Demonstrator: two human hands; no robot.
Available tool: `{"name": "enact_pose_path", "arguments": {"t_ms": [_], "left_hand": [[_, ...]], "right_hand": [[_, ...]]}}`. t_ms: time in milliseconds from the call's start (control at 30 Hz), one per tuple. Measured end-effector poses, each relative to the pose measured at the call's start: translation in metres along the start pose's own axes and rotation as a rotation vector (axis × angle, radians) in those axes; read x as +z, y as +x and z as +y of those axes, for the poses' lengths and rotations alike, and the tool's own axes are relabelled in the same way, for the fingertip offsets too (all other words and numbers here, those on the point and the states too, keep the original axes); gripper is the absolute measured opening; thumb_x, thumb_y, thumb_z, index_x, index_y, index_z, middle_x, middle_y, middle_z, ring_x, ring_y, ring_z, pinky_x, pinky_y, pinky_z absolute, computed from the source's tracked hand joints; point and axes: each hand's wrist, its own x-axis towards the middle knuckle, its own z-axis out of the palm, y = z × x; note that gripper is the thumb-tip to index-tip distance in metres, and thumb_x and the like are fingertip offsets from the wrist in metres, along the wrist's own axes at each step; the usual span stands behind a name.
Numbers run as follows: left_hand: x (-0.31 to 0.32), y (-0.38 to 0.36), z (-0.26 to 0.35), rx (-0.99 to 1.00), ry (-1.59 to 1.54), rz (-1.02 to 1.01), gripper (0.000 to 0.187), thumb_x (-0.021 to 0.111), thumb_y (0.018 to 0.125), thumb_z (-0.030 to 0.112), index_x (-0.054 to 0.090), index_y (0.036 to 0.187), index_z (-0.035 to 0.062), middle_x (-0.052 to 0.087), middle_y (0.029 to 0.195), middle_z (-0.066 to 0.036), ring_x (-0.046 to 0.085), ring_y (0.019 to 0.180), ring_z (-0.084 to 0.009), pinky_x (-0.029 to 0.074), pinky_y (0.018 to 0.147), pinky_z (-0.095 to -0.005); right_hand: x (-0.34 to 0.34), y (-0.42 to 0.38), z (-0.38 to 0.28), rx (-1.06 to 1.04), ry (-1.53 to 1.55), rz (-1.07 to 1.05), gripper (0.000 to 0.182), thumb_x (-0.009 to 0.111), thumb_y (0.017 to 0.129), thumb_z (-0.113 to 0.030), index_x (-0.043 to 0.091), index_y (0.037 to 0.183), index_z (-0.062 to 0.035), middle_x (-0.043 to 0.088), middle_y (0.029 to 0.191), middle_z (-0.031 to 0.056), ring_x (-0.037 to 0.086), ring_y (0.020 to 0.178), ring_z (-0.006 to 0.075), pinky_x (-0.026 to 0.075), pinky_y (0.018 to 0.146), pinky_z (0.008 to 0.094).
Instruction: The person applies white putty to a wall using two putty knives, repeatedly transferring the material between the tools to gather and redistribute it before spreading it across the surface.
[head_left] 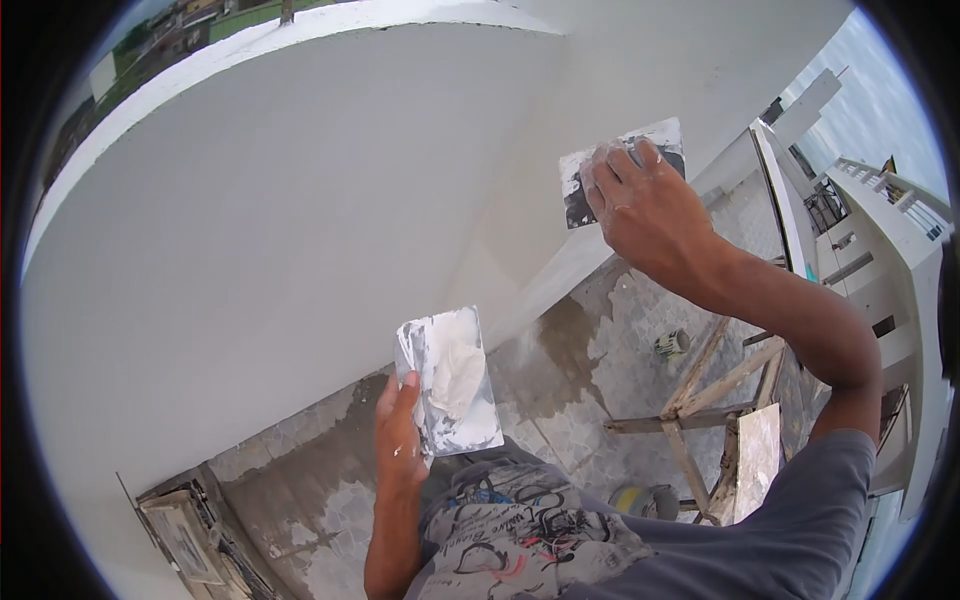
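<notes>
Wall (300, 200) pale grey — putty (458, 378) off-white — upper blade (577, 206) white-streaked black; shirt (680, 550) grey, black-red print.

Left hand (400, 435) holds paste-smeared plate (457, 382); right hand (648, 205) grips second plate (578, 207) at wall (290, 220).

Floor (545, 420): pale, irregular tile pattern, broken by brown-grey patches (568, 335); the largest run below the right grip (648, 200) and beneath the left grip (402, 425). On it: small can (673, 344), tipped, below right grip; rough timber trestle (690, 416), farther below same grip; bucket (643, 501), yellow band, right of and lower than left grip, partly hidden; weathered wooden piece (188, 538), lower left of left grip.
</notes>
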Motion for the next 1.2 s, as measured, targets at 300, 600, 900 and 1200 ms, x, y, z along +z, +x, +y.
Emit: {"name": "enact_pose_path", "arguments": {"t_ms": [300,600,900,1200], "left_hand": [[0.003,-0.001,0.001,0.007,0.015,0.012,0.049,0.053,0.099,0.02,0.042,0.138,-0.0064,0.06,0.124,-0.016,0.065,0.106,-0.0213,0.055,0.09,-0.0322],[-0.001,0.0,-0.002,0.007,0.009,0.001,0.044,0.05,0.102,0.019,0.043,0.138,-0.0059,0.061,0.124,-0.014,0.063,0.108,-0.0192,0.052,0.092,-0.0311],[0.008,-0.001,-0.008,0.08,0.003,0.07,0.044,0.049,0.101,0.019,0.043,0.137,-0.0063,0.06,0.123,-0.016,0.065,0.105,-0.0208,0.054,0.089,-0.0318],[0.016,-0.007,-0.005,0.105,0.072,0.14,0.043,0.049,0.1,0.02,0.045,0.135,-0.0058,0.061,0.122,-0.015,0.065,0.105,-0.0223,0.054,0.089,-0.0338]], "right_hand": [[0.003,0.033,0.064,0.524,-0.336,-0.046,0.045,0.064,0.086,-0.011,0.057,0.129,0.0016,0.061,0.121,0.0143,0.057,0.115,0.0236,0.046,0.096,0.0379],[0.051,0.036,-0.023,0.217,-0.272,-0.285,0.037,0.058,0.087,-0.017,0.066,0.117,0.0021,0.06,0.119,0.02,0.052,0.115,0.0342,0.039,0.096,0.0442],[0.083,-0.017,-0.125,-0.137,0.44,-0.358,0.03,0.059,0.083,-0.016,0.069,0.104,0.0029,0.065,0.105,0.0175,0.057,0.105,0.0332,0.043,0.091,0.0484],[0.068,-0.052,-0.2,0.294,1.597,0.089,0.032,0.054,0.084,-0.004,0.062,0.115,-0.0011,0.065,0.101,0.0178,0.062,0.093,0.0347,0.05,0.082,0.0425]]}}
